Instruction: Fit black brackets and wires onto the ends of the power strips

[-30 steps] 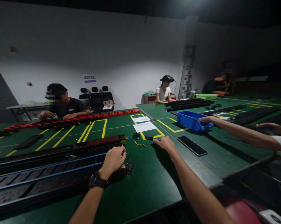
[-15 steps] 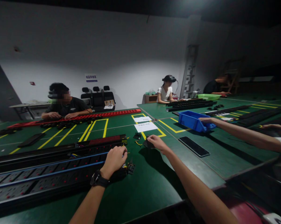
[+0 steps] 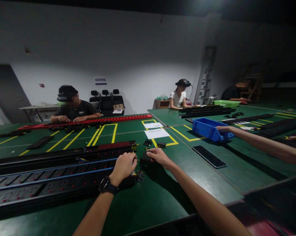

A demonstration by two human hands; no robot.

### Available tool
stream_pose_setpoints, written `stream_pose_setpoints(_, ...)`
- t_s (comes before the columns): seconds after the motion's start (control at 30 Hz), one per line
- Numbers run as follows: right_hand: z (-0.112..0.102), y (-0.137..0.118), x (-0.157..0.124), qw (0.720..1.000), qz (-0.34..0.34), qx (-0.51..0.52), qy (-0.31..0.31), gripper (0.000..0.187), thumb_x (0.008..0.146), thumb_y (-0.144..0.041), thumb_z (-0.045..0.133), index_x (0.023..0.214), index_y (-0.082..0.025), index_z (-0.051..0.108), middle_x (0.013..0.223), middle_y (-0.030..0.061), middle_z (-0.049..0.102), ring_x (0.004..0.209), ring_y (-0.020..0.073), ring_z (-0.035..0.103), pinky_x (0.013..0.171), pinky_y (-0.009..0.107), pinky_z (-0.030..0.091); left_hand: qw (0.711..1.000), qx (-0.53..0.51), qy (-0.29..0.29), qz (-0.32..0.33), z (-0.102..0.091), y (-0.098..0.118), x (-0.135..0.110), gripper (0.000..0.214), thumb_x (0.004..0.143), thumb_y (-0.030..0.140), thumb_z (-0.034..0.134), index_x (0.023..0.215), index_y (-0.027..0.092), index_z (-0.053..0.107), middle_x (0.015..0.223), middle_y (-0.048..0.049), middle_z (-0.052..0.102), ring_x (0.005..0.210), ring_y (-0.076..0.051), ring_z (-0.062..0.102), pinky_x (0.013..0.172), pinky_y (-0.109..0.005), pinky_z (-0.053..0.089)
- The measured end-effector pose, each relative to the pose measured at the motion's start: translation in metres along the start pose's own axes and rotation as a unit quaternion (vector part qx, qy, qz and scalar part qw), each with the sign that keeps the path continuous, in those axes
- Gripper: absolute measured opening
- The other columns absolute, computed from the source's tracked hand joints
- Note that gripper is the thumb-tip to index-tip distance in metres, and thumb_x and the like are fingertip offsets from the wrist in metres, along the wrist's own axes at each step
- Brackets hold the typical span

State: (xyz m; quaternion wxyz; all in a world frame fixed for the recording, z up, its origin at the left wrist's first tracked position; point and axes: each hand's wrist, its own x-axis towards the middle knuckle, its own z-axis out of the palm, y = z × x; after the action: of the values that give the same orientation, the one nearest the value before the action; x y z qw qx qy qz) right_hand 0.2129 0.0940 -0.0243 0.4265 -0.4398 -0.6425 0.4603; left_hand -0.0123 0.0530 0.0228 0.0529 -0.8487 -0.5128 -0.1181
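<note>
Right grip [image 3: 159, 156] pinches a small black part [image 3: 145, 159] over the surface [image 3: 150, 200], close to the strip [image 3: 52, 178] end. Left grip [image 3: 123, 165] rests curled on that end of the long black strip; whether it clasps anything cannot be told.

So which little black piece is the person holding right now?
Find the long black strip on the green table, near left. At its right end, the right hand pinches a small black part. Two similar parts lie loose farther back by the white paper; only this one is held.
</note>
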Motion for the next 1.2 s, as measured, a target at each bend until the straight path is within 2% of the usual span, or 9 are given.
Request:
stream_pose_setpoints(0.17,0.022,0.003,0.004,0.999,-0.033,0.001,-0.014,0.049,0.082,-0.065,0.064,0.077,-0.016,0.067,0.059,-0.0022,0.056,0.052,0.0115,0.05,0.053,0.023,0.035,1.0,0.005,-0.001,0.003,0.0,0.001,-0.001,0.024,0.099,0.029,0.043,0.101,0.021,0.065,0.097,-0.0073,0.07,0.096,-0.023,0.063,0.083,-0.033,0.044)
stream_pose_setpoints(0.33,0.035,0.004,0.002,0.998,-0.026,0.03,-0.041,0.057,0.082,-0.072,0.06,0.079,-0.016,0.067,0.07,0.0012,0.064,0.058,0.0122,0.053,0.058,0.025,0.041,1.0,0.014,-0.001,-0.001,0.001,0.0,0.0,0.023,0.098,0.028,0.044,0.1,0.021,0.066,0.097,-0.0083,0.071,0.096,-0.024,0.064,0.083,-0.033,0.045)
stream_pose_setpoints(0.53,0.035,0.001,-0.002,0.995,0.003,0.083,-0.063,0.055,0.076,-0.069,0.07,0.09,-0.015,0.071,0.079,0.0013,0.067,0.065,0.013,0.06,0.063,0.025,0.046,1.0,-0.005,0.004,-0.001,0.002,-0.001,0.0,0.025,0.098,0.028,0.044,0.099,0.02,0.068,0.096,-0.0086,0.072,0.096,-0.023,0.066,0.084,-0.032,0.046)
stream_pose_setpoints(0.7,0.035,-0.003,-0.007,0.985,0.047,0.143,-0.089,0.051,0.074,-0.062,0.077,0.094,-0.015,0.072,0.086,0.0028,0.07,0.076,0.0145,0.067,0.075,0.027,0.053,0.999,-0.028,-0.001,-0.018,-0.002,0.0,0.0,0.023,0.095,0.023,0.045,0.099,0.021,0.068,0.096,-0.0081,0.074,0.097,-0.022,0.068,0.085,-0.031,0.046)
stream_pose_setpoints(0.8,0.035,-0.007,-0.01,0.969,0.082,0.203,-0.111,0.048,0.079,-0.056,0.077,0.106,-0.016,0.071,0.096,0.0059,0.073,0.083,0.016,0.07,0.082,0.029,0.055,0.999,-0.04,-0.013,-0.035,-0.004,0.0,0.0,0.025,0.095,0.018,0.043,0.101,0.021,0.067,0.097,-0.0081,0.075,0.097,-0.021,0.069,0.085,-0.03,0.047)
stream_pose_setpoints(0.93,0.035,-0.01,-0.012,0.947,0.116,0.266,-0.138,0.046,0.09,-0.051,0.069,0.119,-0.016,0.068,0.099,0.0089,0.074,0.089,0.0171,0.072,0.084,0.029,0.056,0.998,-0.041,-0.01,-0.045,-0.004,-0.001,0.0,0.026,0.095,0.018,0.043,0.106,0.021,0.065,0.097,-0.0078,0.074,0.095,-0.021,0.07,0.082,-0.029,0.047)
stream_pose_setpoints(1.2,0.035,-0.011,-0.013,0.941,0.119,0.282,-0.142,0.044,0.095,-0.05,0.063,0.12,-0.015,0.069,0.098,0.0102,0.075,0.087,0.0165,0.073,0.084,0.029,0.056,0.998,-0.026,-0.004,-0.049,-0.005,0.0,0.0,0.021,0.095,0.018,0.044,0.104,0.022,0.062,0.092,-0.007,0.074,0.089,-0.022,0.071,0.077,-0.029,0.046)
